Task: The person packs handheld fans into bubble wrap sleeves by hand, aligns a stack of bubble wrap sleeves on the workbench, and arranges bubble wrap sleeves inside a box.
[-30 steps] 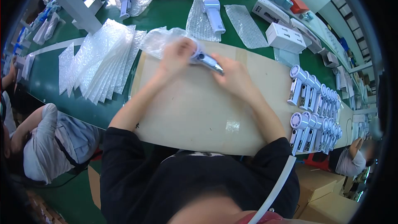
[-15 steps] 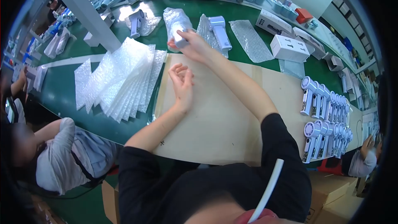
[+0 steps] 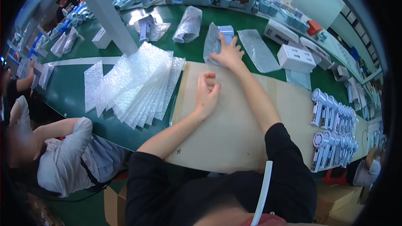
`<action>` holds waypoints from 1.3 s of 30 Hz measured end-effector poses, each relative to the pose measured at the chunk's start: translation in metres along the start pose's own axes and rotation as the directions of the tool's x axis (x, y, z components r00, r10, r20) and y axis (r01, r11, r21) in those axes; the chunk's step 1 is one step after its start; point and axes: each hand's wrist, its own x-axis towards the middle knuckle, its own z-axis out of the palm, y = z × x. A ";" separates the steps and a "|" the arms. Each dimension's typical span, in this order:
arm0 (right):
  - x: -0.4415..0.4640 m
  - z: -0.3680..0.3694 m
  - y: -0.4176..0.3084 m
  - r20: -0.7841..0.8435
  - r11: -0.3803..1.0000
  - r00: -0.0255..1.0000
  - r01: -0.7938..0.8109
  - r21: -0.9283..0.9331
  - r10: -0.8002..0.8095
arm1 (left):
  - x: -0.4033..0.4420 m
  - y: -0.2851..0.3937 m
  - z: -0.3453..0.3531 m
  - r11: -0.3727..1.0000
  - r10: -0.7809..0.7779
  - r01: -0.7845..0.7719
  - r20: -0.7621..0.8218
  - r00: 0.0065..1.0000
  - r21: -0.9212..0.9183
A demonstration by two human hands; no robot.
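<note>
My right hand (image 3: 229, 53) reaches over a pale lilac handheld fan (image 3: 226, 30), fingers spread. The hand covers most of the fan, so contact cannot be made out. A clear bubble-wrap bag (image 3: 210, 44) lies beside the fan, partly under the thumb side of that hand. My left hand (image 3: 207, 95) hovers above the cardboard sheet (image 3: 226, 129) with loosely bent fingers, the thumb apart and nothing in it. Left of the right hand, a bubble-wrapped bundle (image 3: 188, 24) rests on the green table. Another flat bubble-wrap bag (image 3: 258, 50) lies to the right.
Fanned bubble-wrap bags (image 3: 136, 86) lie at left, near a grey post (image 3: 104, 12). Another fan (image 3: 145, 27) sits on bubble wrap behind them. White boxes (image 3: 296, 57) stand right; several lilac fans (image 3: 328, 104) line the cardboard's right side. A seated person (image 3: 63, 155) is at left.
My right hand has let go of the bubble-wrapped bundle, which now lies on the table, and has moved right to the fan with fingers spread. My left hand stays loosely bent. The view has shifted slightly.
</note>
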 end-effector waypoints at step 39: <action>-0.170 -0.072 0.099 -0.152 0.732 0.930 0.359 0.579 -0.336 | 0.040 0.157 -0.029 0.867 0.259 -0.197 0.078 0.963 -0.457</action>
